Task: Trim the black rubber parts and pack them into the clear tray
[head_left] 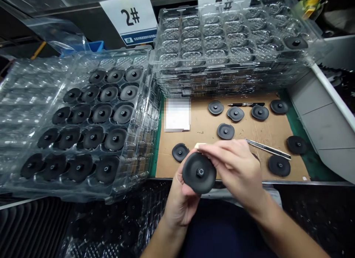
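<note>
Cardboard-covered surface lies ahead; left hand cups a black rubber diaphragm in curled fingers; right hand pinches a small pale block at its rim.

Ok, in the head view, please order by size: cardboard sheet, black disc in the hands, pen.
1. Cardboard sheet
2. Black disc and pen: they look similar, but the disc is nearer the camera, so I cannot rank them.

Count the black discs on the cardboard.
8 discs: four in the far row, one below them, one beside the left hand, two at right; another may hide behind the right hand.
</note>
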A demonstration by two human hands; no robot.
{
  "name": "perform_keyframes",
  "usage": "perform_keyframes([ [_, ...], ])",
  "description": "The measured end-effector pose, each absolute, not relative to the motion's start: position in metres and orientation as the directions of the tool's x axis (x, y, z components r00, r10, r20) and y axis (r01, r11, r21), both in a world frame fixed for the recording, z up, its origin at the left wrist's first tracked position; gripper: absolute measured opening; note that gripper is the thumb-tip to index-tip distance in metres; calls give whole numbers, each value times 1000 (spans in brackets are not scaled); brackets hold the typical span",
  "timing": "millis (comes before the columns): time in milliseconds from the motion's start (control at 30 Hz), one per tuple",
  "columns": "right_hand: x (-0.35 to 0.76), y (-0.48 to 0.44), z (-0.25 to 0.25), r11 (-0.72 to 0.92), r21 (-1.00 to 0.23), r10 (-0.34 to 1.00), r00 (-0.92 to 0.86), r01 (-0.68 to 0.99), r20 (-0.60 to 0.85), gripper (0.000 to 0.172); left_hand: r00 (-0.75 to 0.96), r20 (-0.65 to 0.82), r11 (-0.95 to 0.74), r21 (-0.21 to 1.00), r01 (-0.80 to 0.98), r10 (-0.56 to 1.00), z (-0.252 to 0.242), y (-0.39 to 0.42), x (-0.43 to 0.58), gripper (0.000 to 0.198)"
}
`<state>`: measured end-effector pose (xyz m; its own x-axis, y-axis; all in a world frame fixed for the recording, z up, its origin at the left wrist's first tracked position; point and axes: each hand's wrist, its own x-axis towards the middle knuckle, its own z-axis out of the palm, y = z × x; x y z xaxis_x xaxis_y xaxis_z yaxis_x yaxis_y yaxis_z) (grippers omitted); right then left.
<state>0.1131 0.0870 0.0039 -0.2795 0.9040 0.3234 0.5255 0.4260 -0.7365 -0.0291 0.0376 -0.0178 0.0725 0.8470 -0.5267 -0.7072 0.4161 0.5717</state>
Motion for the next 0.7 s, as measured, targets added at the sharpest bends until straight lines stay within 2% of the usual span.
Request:
perform_keyframes([
  [67,122,86,-14,264,-855,964,-164,446,211,23,122,-506,424,538,-729,854,-18,38,-30,82],
  [167,137,77,-53,54,-896,998,-62,440,29,23,211,-481,447,453,-771,851,-21,36,-30,68],
  [300,149,64,-90,27,-875,987,-154,484,-54,23,214,-490,436,399,-807,845,-24,34,-25,64],
  [400,151,67,-72,2,-866,991,-118,499,-65,24,197,-502,435,416,-799,842,-23,36,-19,64],
  [467,148,71,-41,41,-868,998,-63,495,11,27,165,-510,425,449,-786,844,-22,36,-15,65],
  [500,145,73,-24,114,-867,993,-80,485,85,29,147,-513,420,470,-777,846,-21,36,-14,66],
  [567,137,73,6,337,-847,938,-224,411,265,32,133,-516,426,505,-750,846,-21,37,-13,64],
  [600,133,72,16,417,-836,896,-319,357,310,31,134,-512,432,522,-735,848,-22,38,-14,63],
  [633,130,72,23,447,-839,858,-414,311,304,30,137,-506,435,537,-723,852,-22,39,-15,63],
  [700,124,72,29,403,-867,815,-545,292,196,28,123,-489,419,561,-713,864,-22,40,-16,66],
])
